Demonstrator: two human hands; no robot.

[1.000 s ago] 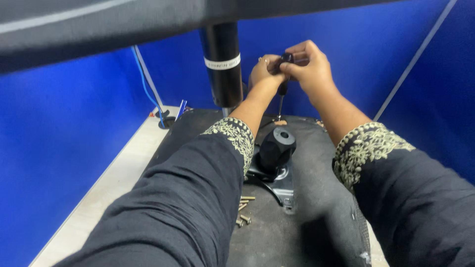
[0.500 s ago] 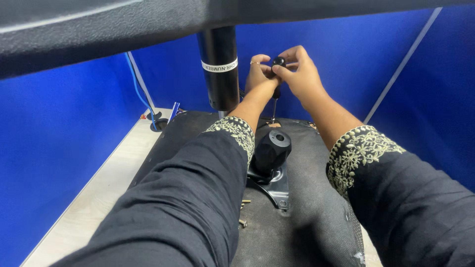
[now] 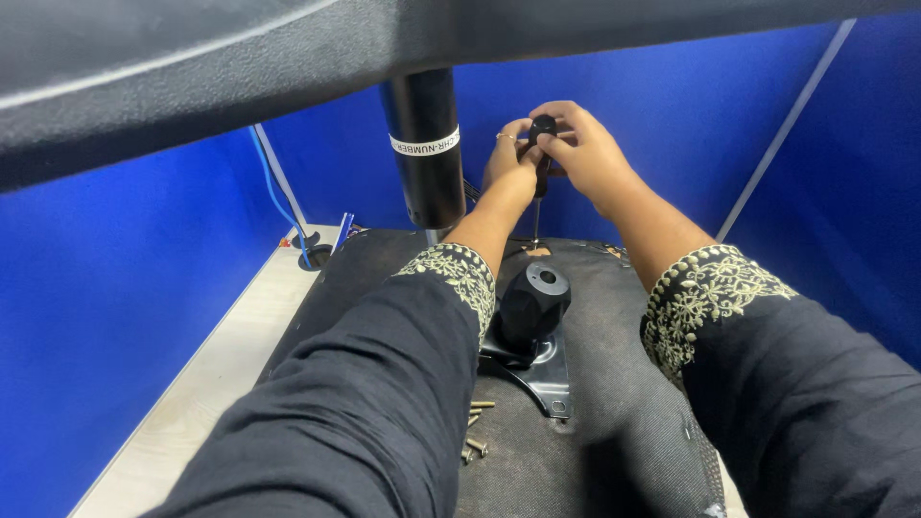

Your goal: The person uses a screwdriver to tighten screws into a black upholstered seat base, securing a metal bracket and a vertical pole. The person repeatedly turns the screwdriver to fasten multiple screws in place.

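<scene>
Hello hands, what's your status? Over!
Both hands, left hand and right hand, grip screwdriver upright, tip down on black seat base. Black cylinder close beside. Loose screws behind.

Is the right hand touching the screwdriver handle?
Touching. The head view shows the right hand with fingers wrapped on the black screwdriver handle.

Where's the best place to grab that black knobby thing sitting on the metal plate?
Probably around the upper end of the black knob, coming down from above. It leans up off the metal bracket, so its rounded top with the hole is free all round. Its lower end meets the bracket, leaving little room. Both hands, left hand and right hand, hold the screwdriver.
</scene>
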